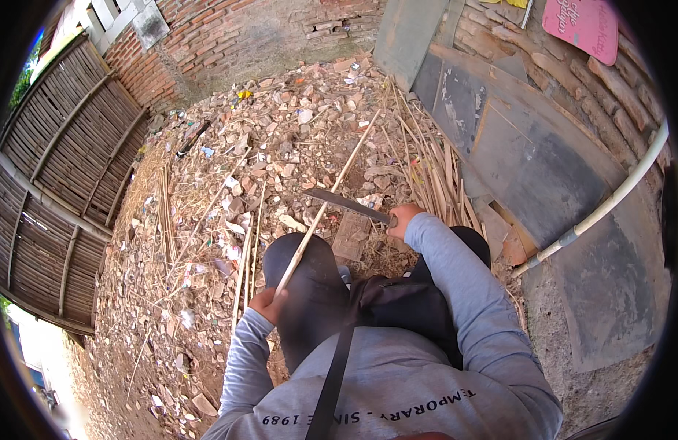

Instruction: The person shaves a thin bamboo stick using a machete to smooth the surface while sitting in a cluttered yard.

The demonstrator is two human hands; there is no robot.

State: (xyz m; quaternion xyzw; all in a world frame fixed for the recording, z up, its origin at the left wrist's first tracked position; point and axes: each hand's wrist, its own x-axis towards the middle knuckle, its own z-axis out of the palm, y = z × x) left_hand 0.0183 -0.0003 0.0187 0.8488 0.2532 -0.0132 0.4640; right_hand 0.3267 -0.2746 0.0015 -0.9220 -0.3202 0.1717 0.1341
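My left hand, low and left beside my knee, is closed round the near end of a long, pale bamboo strip. The strip slants away from me over my left knee, its far end above the rubble. In my right hand is the handle of a machete with a long, dark, flat blade. Its blade points left and crosses the strip just beyond my knee. Whether the edge touches the strip I cannot tell. A black bag rests on my lap.
Split bamboo strips lie in a heap at the right, with several more strips left of my knee. Rubble covers the ground. Dark panels and a pale pole stand right; a bamboo fence borders the left.
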